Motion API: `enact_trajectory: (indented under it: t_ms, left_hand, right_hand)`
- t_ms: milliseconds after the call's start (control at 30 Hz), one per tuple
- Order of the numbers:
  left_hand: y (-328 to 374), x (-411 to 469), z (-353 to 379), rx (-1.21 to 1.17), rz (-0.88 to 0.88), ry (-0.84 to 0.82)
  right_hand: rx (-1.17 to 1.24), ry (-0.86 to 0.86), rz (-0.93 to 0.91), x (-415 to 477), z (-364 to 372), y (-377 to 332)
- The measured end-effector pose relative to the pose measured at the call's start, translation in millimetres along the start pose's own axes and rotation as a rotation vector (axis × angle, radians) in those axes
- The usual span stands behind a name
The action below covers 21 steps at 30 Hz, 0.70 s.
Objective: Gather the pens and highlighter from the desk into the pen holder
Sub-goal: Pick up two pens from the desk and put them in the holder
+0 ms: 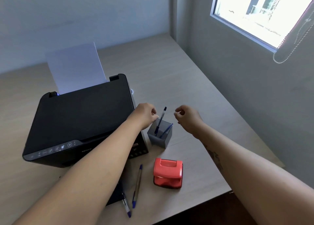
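On the worktop (178, 82) we see two pens still loose at about six o'clock from our hands: a clear pen (126, 206), then a tan pen (137, 185), both lying with long axes running roughly twelve to six. Our left hand (146, 114) touches the pen holder (159, 133), fingers curled, pinching nothing visible; our right hand (186, 117) hovers loosely curled, empty. The left arm lies nearer the pens.

I see both bare forearms reaching forward toward twelve o'clock, the left hand (145, 114) palm down with fingers curled loosely at about eleven, the right hand (186, 117) just beside it at one, fingers bent inward around nothing.
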<state>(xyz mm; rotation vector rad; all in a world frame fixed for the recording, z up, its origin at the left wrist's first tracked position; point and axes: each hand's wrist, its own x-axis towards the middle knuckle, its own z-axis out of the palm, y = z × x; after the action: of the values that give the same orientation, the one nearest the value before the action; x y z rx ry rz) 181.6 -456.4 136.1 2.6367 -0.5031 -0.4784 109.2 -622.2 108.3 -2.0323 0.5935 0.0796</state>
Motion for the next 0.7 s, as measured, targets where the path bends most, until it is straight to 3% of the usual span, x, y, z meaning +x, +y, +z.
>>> enact_trajectory:
  t_ms: [333,700]
  left_hand:
    - [-52.8,-42.8,-70.0,-0.162,0.051,0.275]
    - [-221.7,-167.4,-139.9,-0.321,-0.199,0.502]
  right_hand:
    - [0.022,0.078,-0.157,-19.0,15.7,-70.9]
    - [0.043,-0.16,-0.371,-90.5,187.9,-166.7]
